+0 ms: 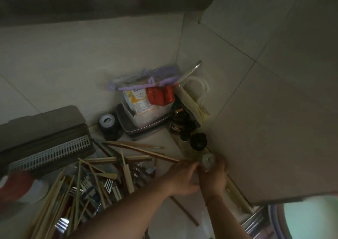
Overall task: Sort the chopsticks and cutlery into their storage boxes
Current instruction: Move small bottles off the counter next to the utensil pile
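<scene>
- Beyond the grip, along the tiled wall: black-capped bottle (198,141), dark jars (180,123), metal tray (140,127) carrying a plastic tub (146,109) with red packets.
- Further to the left of the grip: slotted storage box (49,153) tilted above the heap.
- Left hand (180,177) and right hand (213,179) touching, both curled around a small clear bottle (207,161); fingers blurred.
- Just left of the grip: jumbled pale chopsticks (95,180) mixed with steel forks (109,184), crossing at all angles, spread on the counter.
</scene>
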Motion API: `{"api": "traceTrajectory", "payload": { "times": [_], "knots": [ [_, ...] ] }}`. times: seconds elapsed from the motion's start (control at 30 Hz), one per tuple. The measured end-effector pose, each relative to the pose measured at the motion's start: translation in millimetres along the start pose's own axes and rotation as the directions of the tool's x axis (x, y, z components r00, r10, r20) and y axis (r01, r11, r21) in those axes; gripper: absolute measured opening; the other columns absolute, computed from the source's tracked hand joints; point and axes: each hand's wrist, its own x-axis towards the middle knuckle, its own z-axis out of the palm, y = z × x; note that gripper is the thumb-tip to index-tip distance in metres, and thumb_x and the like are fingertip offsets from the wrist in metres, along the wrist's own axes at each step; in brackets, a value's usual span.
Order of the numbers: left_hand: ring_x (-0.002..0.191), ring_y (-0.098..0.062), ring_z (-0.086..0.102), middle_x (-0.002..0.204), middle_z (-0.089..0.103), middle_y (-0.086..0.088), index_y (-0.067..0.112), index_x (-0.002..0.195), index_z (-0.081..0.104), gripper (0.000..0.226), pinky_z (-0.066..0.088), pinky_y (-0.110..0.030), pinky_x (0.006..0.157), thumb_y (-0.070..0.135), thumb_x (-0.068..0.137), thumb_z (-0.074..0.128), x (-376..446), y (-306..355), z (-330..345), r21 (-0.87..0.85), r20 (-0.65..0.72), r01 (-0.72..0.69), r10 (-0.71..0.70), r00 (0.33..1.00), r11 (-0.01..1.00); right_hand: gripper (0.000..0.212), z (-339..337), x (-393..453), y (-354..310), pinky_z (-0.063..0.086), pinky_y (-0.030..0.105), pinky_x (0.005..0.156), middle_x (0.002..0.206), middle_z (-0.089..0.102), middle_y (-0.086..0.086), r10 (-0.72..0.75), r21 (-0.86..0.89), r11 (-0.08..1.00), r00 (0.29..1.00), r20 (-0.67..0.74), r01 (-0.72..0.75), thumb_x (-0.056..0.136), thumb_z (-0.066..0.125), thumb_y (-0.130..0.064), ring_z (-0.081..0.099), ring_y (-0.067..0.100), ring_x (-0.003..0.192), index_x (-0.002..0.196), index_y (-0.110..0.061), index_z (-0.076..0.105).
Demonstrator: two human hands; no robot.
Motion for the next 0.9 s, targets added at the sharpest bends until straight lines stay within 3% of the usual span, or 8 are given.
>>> {"api": "traceTrajectory", "payload": {
  "times": [0.3, 0.43, 0.53, 0.63, 0.7, 0.77, 0.83, 0.9],
  "knots": [
    [0.146, -0.023, 0.019, 0.16, 0.02, -0.006, 0.028, 0.154, 0.012, 0.082, 0.023, -0.035, 0.117, 0.032, 0.089, 0.062, -5.8, -10.6, -8.1, -0.03, 0.035, -0.021, 0.022, 0.999, 0.999, 0.08, 2.1, -3.1, 7.9, 0.042, 0.03, 0.083, 0.128, 0.054, 0.018, -0.1, 0.037, 0.994, 0.994, 0.034, 0.098, 0.068, 0.082, -0.01, 0.054, 0.035, 0.112, 0.138, -0.013, 0.042],
    [0.136, -0.026, 0.037, 0.152, 0.037, -0.003, 0.023, 0.145, 0.038, 0.063, 0.036, -0.042, 0.109, 0.028, 0.086, 0.059, -26.5, -29.0, -17.9, 0.284, -0.072, -0.204, 0.233, 0.97, 0.937, 0.073, -1.4, -35.9, 13.6, 0.037, 0.04, 0.079, 0.114, 0.05, 0.029, -0.167, -0.124, 0.981, 0.977, -0.135, 0.15, 0.069, 0.066, -0.041, 0.05, 0.044, 0.1, 0.13, -0.005, 0.048],
    [0.121, -0.031, 0.052, 0.138, 0.054, -0.007, 0.014, 0.127, 0.059, 0.046, 0.047, -0.044, 0.098, 0.019, 0.082, 0.063, -62.6, -50.2, -31.8, 0.315, -0.203, -0.271, 0.343, 0.917, 0.91, 0.064, 13.1, -75.5, 1.6, 0.041, 0.042, 0.077, 0.104, 0.052, 0.028, -0.304, -0.076, 0.952, 0.941, -0.149, 0.296, 0.07, 0.053, -0.046, 0.05, 0.041, 0.093, 0.115, 0.0, 0.058],
    [0.112, -0.025, 0.056, 0.124, 0.062, -0.005, 0.014, 0.114, 0.068, 0.034, 0.05, -0.035, 0.087, 0.015, 0.081, 0.061, -111.3, -77.9, -49.5, 0.296, -0.385, -0.206, 0.314, 0.868, 0.933, 0.043, 43.6, -114.8, -33.2, 0.046, 0.035, 0.076, 0.106, 0.053, 0.019, -0.537, 0.072, 0.842, 0.843, 0.018, 0.535, 0.076, 0.055, -0.037, 0.056, 0.035, 0.09, 0.103, -0.005, 0.064],
    [0.099, -0.022, 0.056, 0.109, 0.062, -0.002, 0.016, 0.102, 0.069, 0.027, 0.053, -0.032, 0.075, 0.017, 0.078, 0.055, -147.9, -100.7, -59.9, 0.284, -0.506, -0.127, 0.262, 0.822, 0.95, 0.035, 61.0, -140.9, -67.5, 0.051, 0.034, 0.074, 0.109, 0.053, 0.008, -0.628, 0.209, 0.776, 0.761, 0.166, 0.595, 0.079, 0.054, -0.036, 0.061, 0.028, 0.091, 0.105, -0.015, 0.064],
    [0.092, -0.022, 0.058, 0.101, 0.06, -0.001, 0.017, 0.093, 0.068, 0.024, 0.053, -0.035, 0.066, 0.02, 0.077, 0.049, -187.3, -124.6, -68.7, 0.243, -0.613, -0.03, 0.178, 0.77, 0.97, 0.031, 77.0, -166.0, -98.6, 0.049, 0.03, 0.082, 0.107, 0.056, 0.002, -0.743, 0.317, 0.669, 0.62, 0.252, 0.673, 0.081, 0.054, -0.032, 0.059, 0.021, 0.096, 0.105, -0.016, 0.064],
    [0.091, -0.021, 0.058, 0.099, 0.059, 0.002, 0.019, 0.089, 0.067, 0.021, 0.052, -0.033, 0.063, 0.019, 0.075, 0.051, -227.9, -146.4, -75.2, 0.23, -0.711, 0.071, 0.118, 0.693, 0.971, 0.03, 94.2, -189.2, -127.6, 0.043, 0.021, 0.087, 0.107, 0.06, 0.001, -0.805, 0.349, 0.59, 0.495, 0.327, 0.729, 0.082, 0.053, -0.029, 0.057, 0.017, 0.1, 0.109, -0.018, 0.061],
    [0.089, -0.02, 0.057, 0.095, 0.059, 0.004, 0.021, 0.084, 0.067, 0.017, 0.049, -0.029, 0.064, 0.017, 0.074, 0.054, -267.7, -164.1, -80.2, 0.224, -0.801, 0.168, 0.082, 0.593, 0.96, 0.035, 115.0, -211.1, -150.7, 0.041, 0.018, 0.086, 0.112, 0.061, -0.001, -0.791, 0.341, 0.585, 0.425, 0.441, 0.736, 0.082, 0.054, -0.03, 0.057, 0.016, 0.104, 0.116, -0.024, 0.056]
  ]
}}
